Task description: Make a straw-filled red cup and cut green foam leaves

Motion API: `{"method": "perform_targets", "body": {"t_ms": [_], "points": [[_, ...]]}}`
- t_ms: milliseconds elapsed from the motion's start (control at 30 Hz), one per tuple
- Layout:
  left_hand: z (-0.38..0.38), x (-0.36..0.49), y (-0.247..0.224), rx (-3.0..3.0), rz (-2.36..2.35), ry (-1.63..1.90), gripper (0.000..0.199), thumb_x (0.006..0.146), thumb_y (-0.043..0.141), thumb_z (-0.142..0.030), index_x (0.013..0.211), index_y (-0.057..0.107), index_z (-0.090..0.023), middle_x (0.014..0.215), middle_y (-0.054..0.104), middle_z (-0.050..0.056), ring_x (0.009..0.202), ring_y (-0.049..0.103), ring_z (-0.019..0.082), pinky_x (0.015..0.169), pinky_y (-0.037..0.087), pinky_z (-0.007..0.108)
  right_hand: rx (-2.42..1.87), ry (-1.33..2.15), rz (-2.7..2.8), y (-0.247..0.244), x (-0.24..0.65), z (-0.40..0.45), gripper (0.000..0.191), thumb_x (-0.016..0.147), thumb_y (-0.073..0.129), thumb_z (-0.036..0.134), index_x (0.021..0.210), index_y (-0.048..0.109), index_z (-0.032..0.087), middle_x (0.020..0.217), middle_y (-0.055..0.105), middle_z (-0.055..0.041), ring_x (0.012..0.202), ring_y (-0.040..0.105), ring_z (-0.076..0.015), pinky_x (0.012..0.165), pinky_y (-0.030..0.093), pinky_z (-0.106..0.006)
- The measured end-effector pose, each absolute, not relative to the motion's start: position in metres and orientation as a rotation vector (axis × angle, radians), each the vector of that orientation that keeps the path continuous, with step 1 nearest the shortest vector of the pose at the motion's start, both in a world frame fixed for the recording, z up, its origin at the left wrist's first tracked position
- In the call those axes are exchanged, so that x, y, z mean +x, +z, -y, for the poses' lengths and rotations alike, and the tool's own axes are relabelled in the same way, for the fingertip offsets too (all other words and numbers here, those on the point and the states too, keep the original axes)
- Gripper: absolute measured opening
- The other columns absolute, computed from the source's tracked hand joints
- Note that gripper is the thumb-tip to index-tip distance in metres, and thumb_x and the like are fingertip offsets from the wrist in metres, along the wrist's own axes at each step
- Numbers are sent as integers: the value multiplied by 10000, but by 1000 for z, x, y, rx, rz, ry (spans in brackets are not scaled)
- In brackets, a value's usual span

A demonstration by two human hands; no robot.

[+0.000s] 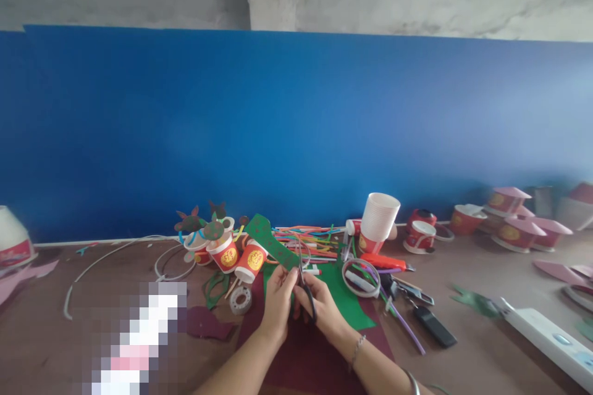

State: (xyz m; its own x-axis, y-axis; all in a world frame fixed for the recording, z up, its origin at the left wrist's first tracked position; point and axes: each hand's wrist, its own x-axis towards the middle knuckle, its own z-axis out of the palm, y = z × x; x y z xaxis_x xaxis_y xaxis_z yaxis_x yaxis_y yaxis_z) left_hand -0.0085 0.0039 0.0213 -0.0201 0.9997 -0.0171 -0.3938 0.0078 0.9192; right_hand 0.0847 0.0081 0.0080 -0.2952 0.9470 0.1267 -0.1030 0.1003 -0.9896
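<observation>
My left hand point(279, 293) is closed on the lower end of a green paper strip point(273, 245) with dark spots, which leans up to the left. My right hand point(322, 303) is wrapped round the dark handles of a pair of scissors point(307, 296). The blades point upward and meet the right edge of the strip; how far they cut into it I cannot tell. Beneath both hands lie a dark red sheet point(296, 358) and a green sheet point(349, 302). A roll of clear tape point(241, 300) rests left of my left hand.
Red and white paper cups point(251, 261) stand or lean behind, left. Coloured pipe cleaners point(319, 241) lie at the back beside a tall cup stack point(380, 216). To the right are a tape ring point(361, 278), a black key fob point(434, 325) and a white power strip point(556, 339).
</observation>
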Motion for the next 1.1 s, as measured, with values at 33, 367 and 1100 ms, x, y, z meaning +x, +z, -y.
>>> {"method": "perform_targets", "body": {"t_ms": [33,367,1100], "points": [[-4,-8,22,885,-930,1383,377,696,605,-515,704,431,-181,511,474,-78,273,410,51,233,322,156,-897,1377,1414,8,85,-8,362,732,622,476,839,538,141,472,509,53,378,486,-79,328,339,-146],[-5,-10,21,910,-931,1377,353,711,600,-502,722,464,-177,494,464,-77,271,385,47,235,311,155,-883,1383,1408,13,84,-4,369,728,622,492,823,529,148,481,512,49,395,492,-84,347,359,-155],[-6,-12,19,891,-943,1372,354,677,633,-497,692,460,-189,479,464,-86,281,420,72,229,324,176,-872,1356,1418,14,82,-6,372,713,632,507,781,519,160,495,492,57,387,476,-73,338,359,-159]]}}
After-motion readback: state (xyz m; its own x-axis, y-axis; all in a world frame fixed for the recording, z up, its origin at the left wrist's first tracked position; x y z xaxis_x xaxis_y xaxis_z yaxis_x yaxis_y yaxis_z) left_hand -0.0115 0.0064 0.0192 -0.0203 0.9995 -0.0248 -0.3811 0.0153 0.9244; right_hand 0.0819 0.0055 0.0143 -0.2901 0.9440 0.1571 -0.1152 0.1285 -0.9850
